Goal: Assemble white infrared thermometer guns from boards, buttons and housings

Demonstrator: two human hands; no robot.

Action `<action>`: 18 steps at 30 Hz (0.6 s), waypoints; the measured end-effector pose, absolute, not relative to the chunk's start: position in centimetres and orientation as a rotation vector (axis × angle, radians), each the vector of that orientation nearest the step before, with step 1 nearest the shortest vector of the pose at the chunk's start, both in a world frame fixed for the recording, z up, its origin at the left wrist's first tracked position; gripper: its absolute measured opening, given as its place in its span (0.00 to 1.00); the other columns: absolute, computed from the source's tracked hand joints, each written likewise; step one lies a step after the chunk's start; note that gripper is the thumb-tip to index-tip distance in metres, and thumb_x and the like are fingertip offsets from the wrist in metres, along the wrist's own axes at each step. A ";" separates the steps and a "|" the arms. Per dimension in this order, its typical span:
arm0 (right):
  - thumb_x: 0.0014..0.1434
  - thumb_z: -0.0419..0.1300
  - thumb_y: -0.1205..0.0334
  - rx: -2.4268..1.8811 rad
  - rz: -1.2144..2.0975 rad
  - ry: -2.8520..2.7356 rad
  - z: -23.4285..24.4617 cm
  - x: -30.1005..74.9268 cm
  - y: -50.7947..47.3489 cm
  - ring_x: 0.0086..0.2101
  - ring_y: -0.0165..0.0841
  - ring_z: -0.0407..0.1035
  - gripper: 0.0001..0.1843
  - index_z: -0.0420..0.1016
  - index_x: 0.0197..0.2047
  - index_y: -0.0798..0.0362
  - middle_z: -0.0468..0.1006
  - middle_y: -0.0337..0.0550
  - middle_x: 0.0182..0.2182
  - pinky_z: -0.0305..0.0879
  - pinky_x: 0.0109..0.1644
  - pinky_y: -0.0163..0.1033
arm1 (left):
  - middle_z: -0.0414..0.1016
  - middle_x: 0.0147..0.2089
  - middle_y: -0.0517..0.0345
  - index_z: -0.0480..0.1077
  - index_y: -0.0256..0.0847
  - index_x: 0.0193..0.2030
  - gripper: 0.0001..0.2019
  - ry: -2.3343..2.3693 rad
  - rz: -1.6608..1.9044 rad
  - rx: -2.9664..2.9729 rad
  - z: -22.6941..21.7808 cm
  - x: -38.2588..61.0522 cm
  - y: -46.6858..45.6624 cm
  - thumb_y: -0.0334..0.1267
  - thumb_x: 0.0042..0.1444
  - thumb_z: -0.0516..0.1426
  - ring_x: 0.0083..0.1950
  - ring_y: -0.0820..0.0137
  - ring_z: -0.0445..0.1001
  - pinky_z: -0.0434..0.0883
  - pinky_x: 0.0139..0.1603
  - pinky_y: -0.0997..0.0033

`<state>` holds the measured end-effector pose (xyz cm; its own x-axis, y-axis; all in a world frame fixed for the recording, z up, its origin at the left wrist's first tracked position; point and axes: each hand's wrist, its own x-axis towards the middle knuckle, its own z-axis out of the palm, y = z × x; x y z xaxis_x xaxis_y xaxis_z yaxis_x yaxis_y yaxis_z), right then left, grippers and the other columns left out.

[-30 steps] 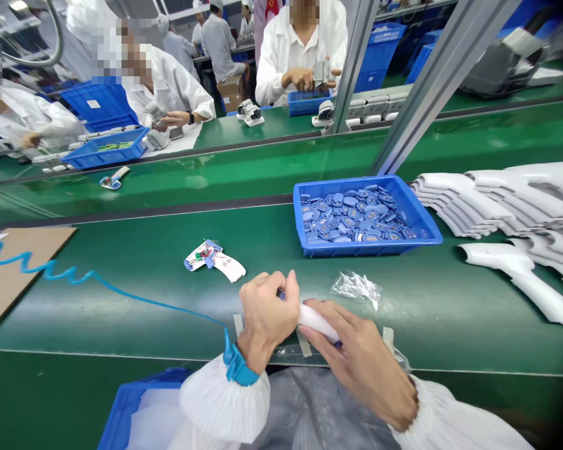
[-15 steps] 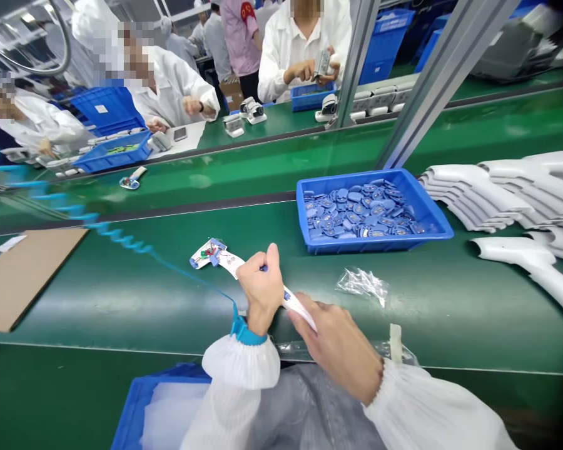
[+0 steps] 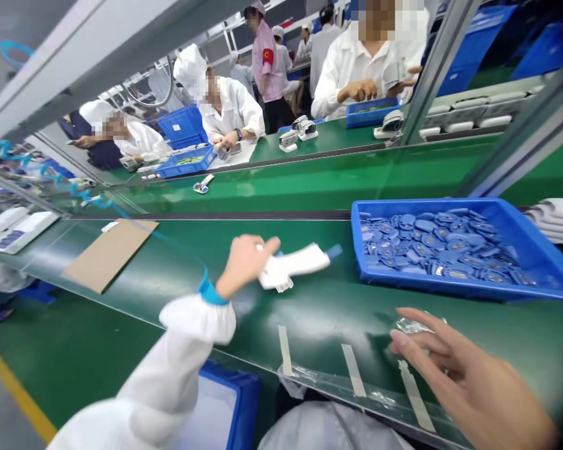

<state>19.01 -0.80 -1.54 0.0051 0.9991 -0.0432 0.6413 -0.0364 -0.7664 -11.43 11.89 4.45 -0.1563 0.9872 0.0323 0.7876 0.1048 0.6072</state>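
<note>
My left hand [image 3: 244,259] is closed on a white plastic housing part [image 3: 293,265] with a small blue piece at its far end, held out over the green belt [image 3: 169,262]. A blue wrist strap [image 3: 211,292] with a coiled cord sits on that wrist. My right hand [image 3: 455,369] hovers at the near edge with fingers spread, holding nothing, its fingertips by a crumpled clear plastic bag [image 3: 410,325]. A blue tray [image 3: 455,284] filled with several small blue parts lies just right of the housing part.
A brown cardboard sheet [image 3: 110,253] lies on the belt at left. White housings [image 3: 556,215] are stacked at far right. A blue bin [image 3: 225,406] sits below the table edge. Tape strips [image 3: 354,370] hold clear film at the near edge. People in white coats work across the line.
My left hand has carried the white housing part forward and to the left over the belt. My right hand has let go of it and now hovers open near the plastic bag. The view has swung left.
</note>
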 end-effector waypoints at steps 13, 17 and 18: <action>0.58 0.55 0.33 -1.718 0.957 -1.729 -1.4 17.8 -0.4 0.18 0.32 0.66 0.28 0.80 0.46 0.45 0.80 0.37 0.24 0.67 0.21 0.38 | 0.78 0.32 0.53 0.74 0.35 0.33 0.23 1.840 0.478 1.440 3.6 -17.7 15.3 0.40 0.30 0.75 0.32 0.65 0.73 0.65 0.33 0.70; 0.62 0.53 0.38 -1.656 0.961 -1.723 -0.1 15.9 0.5 0.22 0.30 0.69 0.23 0.81 0.44 0.44 0.83 0.37 0.34 0.69 0.27 0.36 | 0.77 0.31 0.56 0.74 0.36 0.37 0.17 1.583 0.453 1.458 1.9 -14.2 9.5 0.44 0.44 0.70 0.30 0.68 0.71 0.65 0.31 0.71; 0.64 0.53 0.40 -1.626 0.951 -1.732 0.5 15.2 0.8 0.23 0.30 0.69 0.22 0.81 0.45 0.44 0.83 0.37 0.36 0.69 0.28 0.36 | 0.76 0.32 0.57 0.74 0.37 0.38 0.16 1.516 0.496 1.472 1.8 -13.0 8.3 0.44 0.47 0.68 0.31 0.69 0.71 0.65 0.32 0.72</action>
